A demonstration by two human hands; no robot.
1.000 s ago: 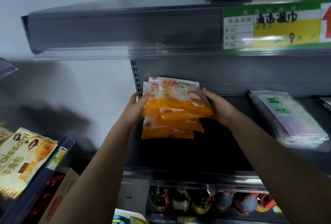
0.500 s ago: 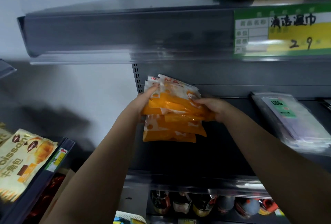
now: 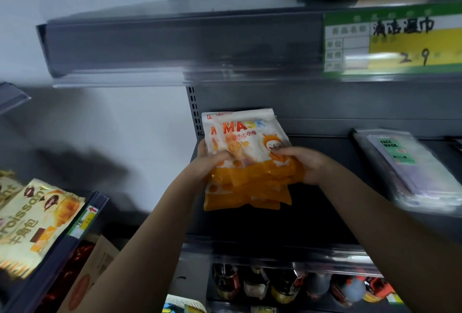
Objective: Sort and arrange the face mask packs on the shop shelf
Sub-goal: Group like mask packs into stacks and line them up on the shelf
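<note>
A stack of orange-and-white mask packs (image 3: 247, 162), printed "MASK" with a cartoon face, sits at the left end of the dark middle shelf (image 3: 325, 212). My left hand (image 3: 210, 162) grips the stack's left edge, thumb over the front. My right hand (image 3: 302, 165) grips the right side, fingers curled over the top pack. The packs lean up against the shelf's back wall. A second pile of clear packs with purple masks and a green "FACE MASK" label (image 3: 410, 170) lies at the shelf's right end, apart from both hands.
An upper shelf (image 3: 175, 45) with a green-and-yellow price tag (image 3: 392, 40) overhangs the hands. Bottles (image 3: 287, 285) stand on the shelf below. Croissant snack bags (image 3: 32, 217) fill a neighbouring shelf at the left, with a cardboard box (image 3: 92, 270) beneath.
Both hands have shifted from the stack's sides onto its front and pushed the fanned packs together; the top pack now stands squarer, its "MASK" print showing.
</note>
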